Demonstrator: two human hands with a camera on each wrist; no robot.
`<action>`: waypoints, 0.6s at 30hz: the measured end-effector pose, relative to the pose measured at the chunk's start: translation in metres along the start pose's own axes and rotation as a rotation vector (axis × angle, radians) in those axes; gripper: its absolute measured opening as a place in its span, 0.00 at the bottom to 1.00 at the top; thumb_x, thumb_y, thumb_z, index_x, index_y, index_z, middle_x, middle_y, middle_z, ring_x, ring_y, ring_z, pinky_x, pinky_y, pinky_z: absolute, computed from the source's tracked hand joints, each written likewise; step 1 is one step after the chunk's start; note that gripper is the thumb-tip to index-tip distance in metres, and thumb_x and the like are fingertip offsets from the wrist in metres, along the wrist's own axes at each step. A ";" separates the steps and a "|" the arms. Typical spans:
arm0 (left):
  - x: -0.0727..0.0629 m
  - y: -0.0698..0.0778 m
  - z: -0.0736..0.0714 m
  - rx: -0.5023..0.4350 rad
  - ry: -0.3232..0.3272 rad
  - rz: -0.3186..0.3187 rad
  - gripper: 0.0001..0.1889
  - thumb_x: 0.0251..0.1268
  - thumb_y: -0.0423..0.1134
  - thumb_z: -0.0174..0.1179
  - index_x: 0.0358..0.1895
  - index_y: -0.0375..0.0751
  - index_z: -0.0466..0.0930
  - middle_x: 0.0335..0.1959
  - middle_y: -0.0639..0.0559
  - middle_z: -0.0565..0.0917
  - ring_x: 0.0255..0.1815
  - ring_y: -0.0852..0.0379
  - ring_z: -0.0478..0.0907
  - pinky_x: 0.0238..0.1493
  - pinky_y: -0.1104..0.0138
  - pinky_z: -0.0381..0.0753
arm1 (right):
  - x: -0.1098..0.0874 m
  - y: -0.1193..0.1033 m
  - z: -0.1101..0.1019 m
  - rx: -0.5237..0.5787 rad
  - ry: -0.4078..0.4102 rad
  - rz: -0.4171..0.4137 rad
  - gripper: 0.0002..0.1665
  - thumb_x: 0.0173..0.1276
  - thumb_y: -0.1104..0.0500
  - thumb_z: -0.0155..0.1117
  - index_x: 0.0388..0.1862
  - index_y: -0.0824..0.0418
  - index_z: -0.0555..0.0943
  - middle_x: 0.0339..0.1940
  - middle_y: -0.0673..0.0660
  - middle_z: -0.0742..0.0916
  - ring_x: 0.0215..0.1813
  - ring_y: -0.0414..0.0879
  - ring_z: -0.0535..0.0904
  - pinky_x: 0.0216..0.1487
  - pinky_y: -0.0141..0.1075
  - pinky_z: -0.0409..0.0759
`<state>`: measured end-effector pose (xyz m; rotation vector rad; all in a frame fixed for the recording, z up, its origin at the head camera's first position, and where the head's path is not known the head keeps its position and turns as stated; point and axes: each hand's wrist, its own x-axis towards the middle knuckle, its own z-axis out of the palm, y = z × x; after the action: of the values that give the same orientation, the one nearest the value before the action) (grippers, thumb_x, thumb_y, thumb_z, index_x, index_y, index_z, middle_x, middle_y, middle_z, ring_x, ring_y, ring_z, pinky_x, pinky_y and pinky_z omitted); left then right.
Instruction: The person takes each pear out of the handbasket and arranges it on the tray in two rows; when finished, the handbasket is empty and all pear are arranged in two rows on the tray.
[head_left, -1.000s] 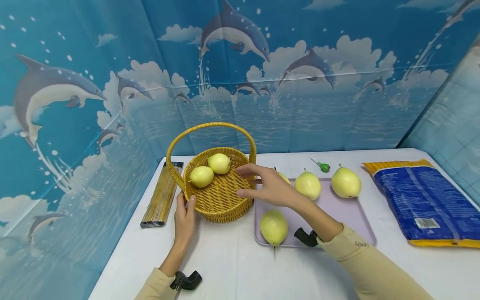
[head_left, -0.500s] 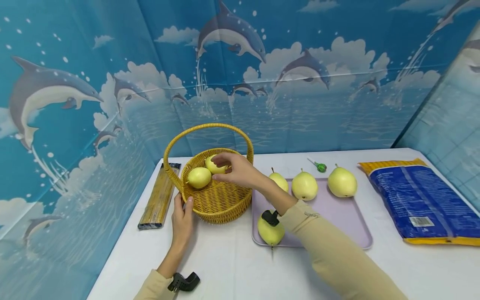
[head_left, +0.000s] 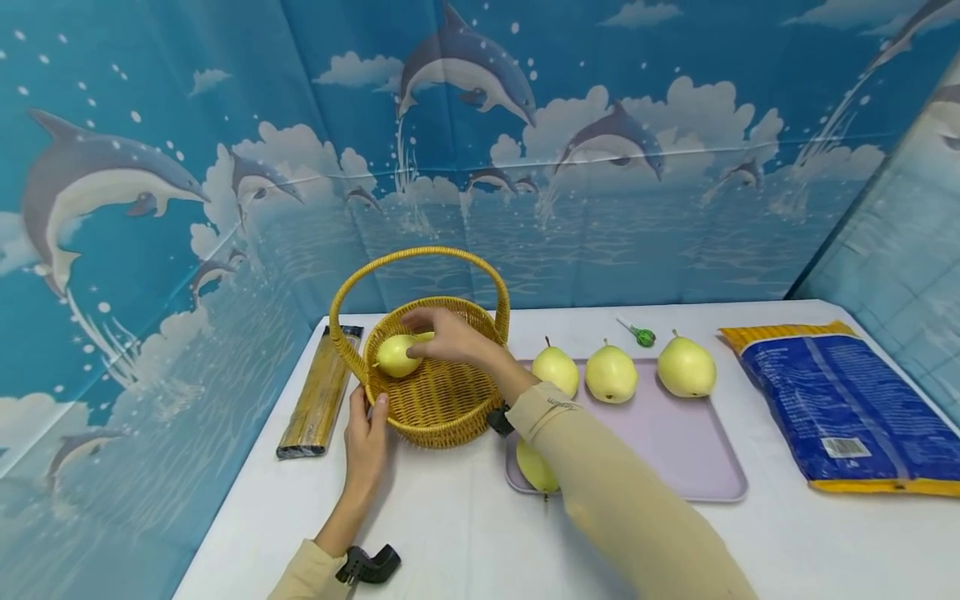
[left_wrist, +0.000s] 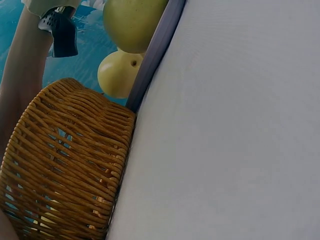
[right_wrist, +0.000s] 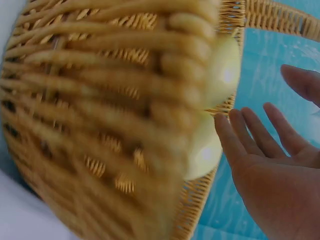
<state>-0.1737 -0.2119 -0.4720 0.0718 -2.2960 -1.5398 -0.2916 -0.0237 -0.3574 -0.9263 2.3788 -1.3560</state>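
A yellow wicker basket (head_left: 442,408) with a tall hoop handle stands on the table. Two pale yellow-green pears lie in it: one pear (head_left: 397,357) shows in the head view, the other is mostly behind my right hand (head_left: 447,337). That hand reaches over the basket, fingers extended and apart, close to the pears. In the right wrist view both pears (right_wrist: 204,150) show past the blurred weave, and the palm faces them with nothing held. My left hand (head_left: 365,442) holds the basket's near left side, thumb at the rim, fingers along the outer wall.
A lilac tray (head_left: 675,450) right of the basket carries several pears (head_left: 611,373). Behind it lies a small green-headed item (head_left: 642,336). A blue and yellow bag (head_left: 832,408) lies far right; a flat brown wrapped pack (head_left: 318,400) lies left of the basket.
My right hand has moved left, from the basket's right rim to over the pears, and covers most of the farther one. The left hand has stayed at the basket.
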 end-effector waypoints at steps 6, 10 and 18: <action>0.001 0.001 0.001 0.020 -0.005 -0.012 0.28 0.87 0.50 0.46 0.79 0.41 0.62 0.72 0.40 0.76 0.72 0.46 0.74 0.70 0.59 0.73 | 0.013 0.001 0.010 -0.075 -0.108 0.002 0.38 0.74 0.65 0.66 0.81 0.62 0.68 0.81 0.61 0.73 0.81 0.57 0.67 0.78 0.49 0.71; 0.002 0.001 0.001 0.020 -0.013 -0.010 0.28 0.87 0.51 0.46 0.80 0.40 0.62 0.72 0.39 0.75 0.73 0.45 0.73 0.73 0.52 0.72 | 0.019 -0.002 0.015 -0.135 -0.153 0.019 0.40 0.73 0.65 0.66 0.82 0.61 0.67 0.79 0.61 0.74 0.77 0.56 0.73 0.73 0.48 0.76; 0.000 -0.001 0.000 0.002 -0.001 -0.021 0.28 0.87 0.50 0.46 0.79 0.39 0.62 0.73 0.38 0.75 0.75 0.44 0.71 0.75 0.50 0.69 | 0.021 -0.004 0.025 -0.287 -0.158 0.057 0.41 0.71 0.60 0.71 0.81 0.57 0.68 0.75 0.60 0.78 0.69 0.55 0.78 0.65 0.46 0.80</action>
<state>-0.1742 -0.2126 -0.4724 0.0968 -2.3046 -1.5480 -0.2939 -0.0551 -0.3656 -0.9882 2.4940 -0.8993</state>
